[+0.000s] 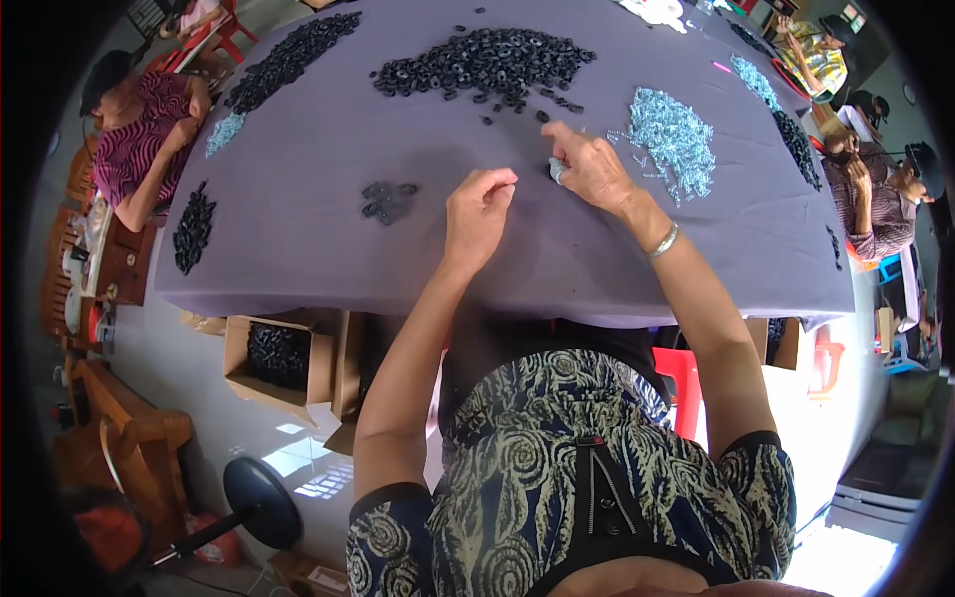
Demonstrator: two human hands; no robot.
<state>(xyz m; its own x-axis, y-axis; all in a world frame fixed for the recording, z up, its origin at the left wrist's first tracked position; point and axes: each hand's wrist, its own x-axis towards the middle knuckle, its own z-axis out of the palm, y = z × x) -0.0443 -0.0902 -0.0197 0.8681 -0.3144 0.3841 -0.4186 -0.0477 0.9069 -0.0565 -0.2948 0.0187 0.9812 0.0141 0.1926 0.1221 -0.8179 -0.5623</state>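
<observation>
My left hand (480, 214) hovers over the middle of the purple-grey tablecloth (448, 139), its thumb and fingers pinched together. What it holds, if anything, is hidden. My right hand (594, 171) is curled round some pale blue clear pieces (556, 171) that show at its palm. Its forefinger points out close to a single black ring (542, 116). Beyond both hands spreads a large heap of small black rings (487, 65). To the right of my right hand lies a pile of pale blue clear small parts (671, 139). A small black cluster (386, 199) sits left of my left hand.
More black parts lie in heaps at the far left (293, 60) and left edge (193, 229). A cardboard box of black parts (279, 356) stands below the table's front edge. People sit at the left (144, 139) and right (880, 189) sides, by their own piles.
</observation>
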